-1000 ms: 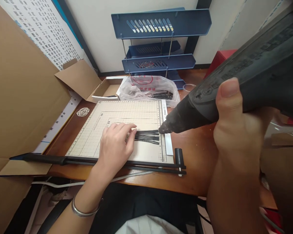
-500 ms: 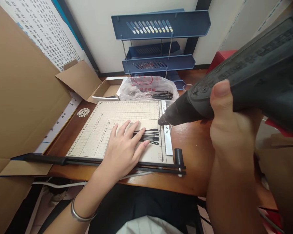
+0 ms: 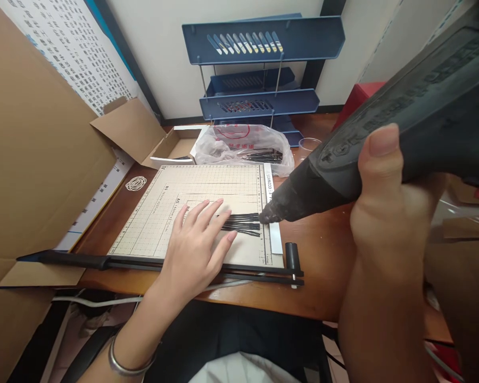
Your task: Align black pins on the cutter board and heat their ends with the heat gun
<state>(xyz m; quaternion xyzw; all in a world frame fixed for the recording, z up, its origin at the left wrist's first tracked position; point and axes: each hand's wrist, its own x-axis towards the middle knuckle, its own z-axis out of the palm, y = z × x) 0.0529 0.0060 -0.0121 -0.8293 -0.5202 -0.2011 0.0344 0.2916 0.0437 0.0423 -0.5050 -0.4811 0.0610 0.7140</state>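
Left hand (image 3: 197, 242) lies flat, fingers spread, pinning a row of black tubes (image 3: 243, 224) on the cutter board (image 3: 159, 223). Right hand (image 3: 387, 213) is wrapped tight round a heat gun (image 3: 383, 143) – nozzle at the tubes' 3 o'clock ends, touching or just off them, can't tell. Cutter arm (image 3: 159, 264) lies at 6 o'clock of the board. Plastic bag (image 3: 243, 143) with more tubes sits at 12 o'clock, rubber bands (image 3: 135, 183) at 10 o'clock on the bench (image 3: 323, 255). Progress – looks mid-heating: the upper tube ends are under the nozzle, the lower ones seemingly not yet reached; the bag's lot is still waiting.
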